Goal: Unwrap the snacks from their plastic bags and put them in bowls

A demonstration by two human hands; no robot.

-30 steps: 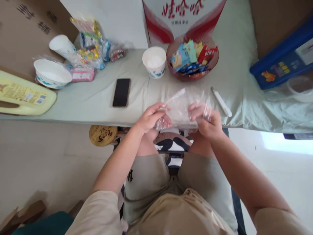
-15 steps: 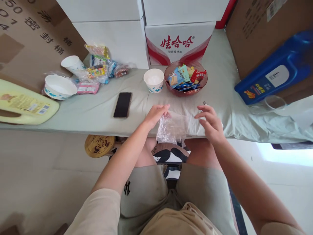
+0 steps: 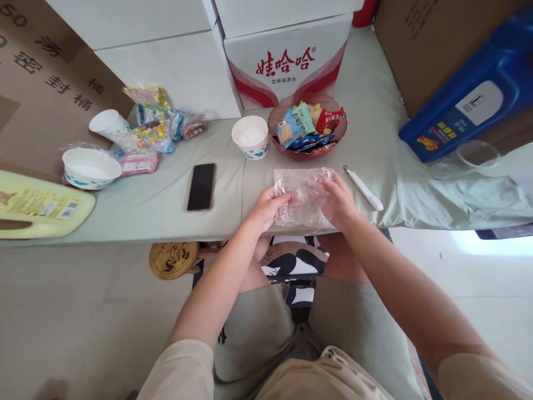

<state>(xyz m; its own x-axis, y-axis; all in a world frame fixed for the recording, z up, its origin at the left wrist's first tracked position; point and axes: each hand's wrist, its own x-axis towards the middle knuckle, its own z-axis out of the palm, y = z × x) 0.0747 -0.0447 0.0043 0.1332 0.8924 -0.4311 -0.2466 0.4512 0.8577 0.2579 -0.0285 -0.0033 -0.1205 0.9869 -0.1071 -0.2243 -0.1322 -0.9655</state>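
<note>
A clear plastic bag point(image 3: 300, 203) is stretched between my two hands above the table's front edge. My left hand point(image 3: 266, 208) pinches its left side, thumb on top. My right hand point(image 3: 336, 200) grips the right side, with some fingers behind the see-through film. Just right of my right hand lies a white utility knife point(image 3: 363, 188). Beyond the bag stand a paper bowl point(image 3: 250, 139) with something white inside and a pinkish glass bowl point(image 3: 277, 145) of wrapped snacks. Left of my left hand a black phone point(image 3: 201, 186) lies flat.
Packaged snacks point(image 3: 150, 133), a paper cup point(image 3: 107, 125) and another paper bowl point(image 3: 91, 172) stand at the left, near a yellow jug point(image 3: 45, 205). A blue bottle point(image 3: 462, 105) and a clear plastic cup point(image 3: 477, 155) are at the right. Boxes point(image 3: 287, 66) line the back.
My right hand has moved left from beside the knife and now holds the bag's right side. The bag has been raised and spread flatter. The whole view has shifted slightly.
</note>
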